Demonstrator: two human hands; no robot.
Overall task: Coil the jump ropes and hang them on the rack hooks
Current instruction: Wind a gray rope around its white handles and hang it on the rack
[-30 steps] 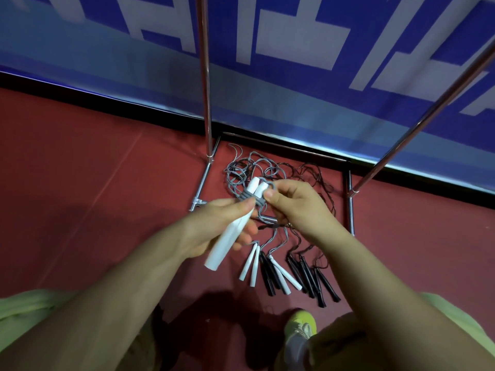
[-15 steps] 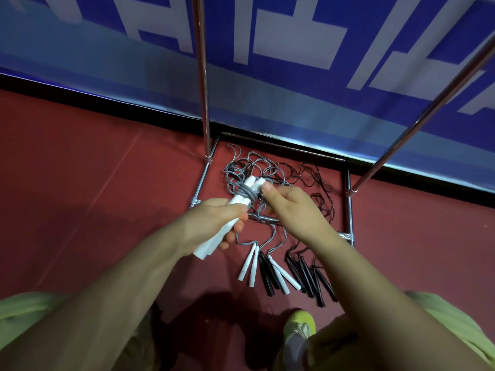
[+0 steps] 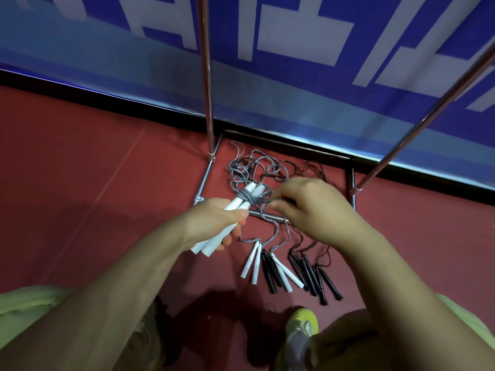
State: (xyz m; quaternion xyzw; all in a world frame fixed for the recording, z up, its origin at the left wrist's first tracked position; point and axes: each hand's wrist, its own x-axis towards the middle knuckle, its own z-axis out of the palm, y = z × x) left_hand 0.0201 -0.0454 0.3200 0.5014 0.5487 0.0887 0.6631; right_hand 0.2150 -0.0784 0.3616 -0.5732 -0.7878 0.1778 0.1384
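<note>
My left hand [image 3: 214, 219] grips a pair of white jump-rope handles [image 3: 235, 207], held side by side and pointing up to the right. Grey cord [image 3: 250, 197] is wound several times round their upper ends. My right hand [image 3: 310, 207] pinches that cord just right of the wraps. Below the hands, more jump ropes lie on the red floor: white handles [image 3: 251, 263] and black handles [image 3: 310, 274], their grey and dark cords tangled in a heap [image 3: 257, 167] inside the rack's base. The rack's hooks are out of view.
The chrome rack stands against a blue and white banner wall: a left upright [image 3: 207, 89], a slanting right upright [image 3: 417, 108] and a floor frame [image 3: 351, 183]. My yellow-green shoe [image 3: 302, 325] and bent knees fill the bottom edge.
The right hand has wound the grey cord round the tops of the white handles and pulled its end to the right. The left hand keeps its grip on the handles.
</note>
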